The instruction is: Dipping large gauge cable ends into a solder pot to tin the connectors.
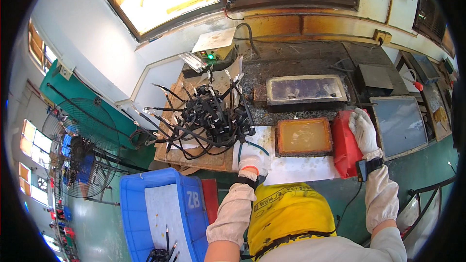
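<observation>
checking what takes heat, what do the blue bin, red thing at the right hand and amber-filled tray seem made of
Blue bin: likely hard plastic, smooth with a thick rim. Red thing: perhaps plastic or coated sheet; it looks creased, with slight sheen. Amber-filled tray: probably metal, its rough rim stained rust-brown, though grime leaves that open.

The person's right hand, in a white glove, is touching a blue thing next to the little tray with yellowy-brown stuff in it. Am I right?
Almost! The thing isn't blue, it's red, as the head view shows. The rest is right: the white-gloved right hand is touching it, next to the little tray with yellowy-brown stuff in it.
</observation>
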Demonstrator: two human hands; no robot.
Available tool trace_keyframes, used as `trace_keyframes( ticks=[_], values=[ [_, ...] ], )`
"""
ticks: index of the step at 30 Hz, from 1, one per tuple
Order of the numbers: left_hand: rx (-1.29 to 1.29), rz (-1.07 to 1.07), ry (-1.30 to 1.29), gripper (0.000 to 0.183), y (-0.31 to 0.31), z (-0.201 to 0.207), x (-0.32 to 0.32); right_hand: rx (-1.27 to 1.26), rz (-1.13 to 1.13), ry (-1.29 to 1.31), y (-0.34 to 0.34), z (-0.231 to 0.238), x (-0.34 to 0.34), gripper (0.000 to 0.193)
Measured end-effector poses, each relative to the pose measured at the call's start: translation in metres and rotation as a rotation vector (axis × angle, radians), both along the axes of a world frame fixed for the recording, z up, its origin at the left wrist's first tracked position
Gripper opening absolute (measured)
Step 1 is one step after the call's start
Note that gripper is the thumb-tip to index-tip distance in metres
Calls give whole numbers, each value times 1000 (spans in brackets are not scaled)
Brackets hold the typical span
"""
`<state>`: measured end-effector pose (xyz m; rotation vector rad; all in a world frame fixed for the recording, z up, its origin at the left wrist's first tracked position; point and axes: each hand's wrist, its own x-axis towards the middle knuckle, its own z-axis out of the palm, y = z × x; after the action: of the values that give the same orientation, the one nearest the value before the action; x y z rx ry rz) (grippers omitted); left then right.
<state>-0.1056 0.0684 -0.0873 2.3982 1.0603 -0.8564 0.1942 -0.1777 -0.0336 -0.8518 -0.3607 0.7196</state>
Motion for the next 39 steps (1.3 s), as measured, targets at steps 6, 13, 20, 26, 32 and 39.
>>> trace_keyframes(
  ticks=[6, 13, 20, 26, 32, 39],
  values=[
    [111, -38, -92, 47, -1, -13, -6, -1, -2, -12, 0, 0, 0, 35],
    [56, -30, -65, 58, 0, -16, -4, -12, 7, -48, -1, -1, 0, 37],
    [104, 7, -146, 50, -3, -25, -11, -32, -8, -45, 1, 0, -3, 38],
    [3, 37, -119, 61, -5, -2, -5, -19, 16, -97, -1, -4, 5, 34],
    [197, 85, -455, 46, -23, -4, -33, -60, -22, -123, 7, 3, -5, 31],
    [150, 315, -757, 34, -63, 59, -101, -78, -15, -157, 2, -9, 5, 29]
  ],
)
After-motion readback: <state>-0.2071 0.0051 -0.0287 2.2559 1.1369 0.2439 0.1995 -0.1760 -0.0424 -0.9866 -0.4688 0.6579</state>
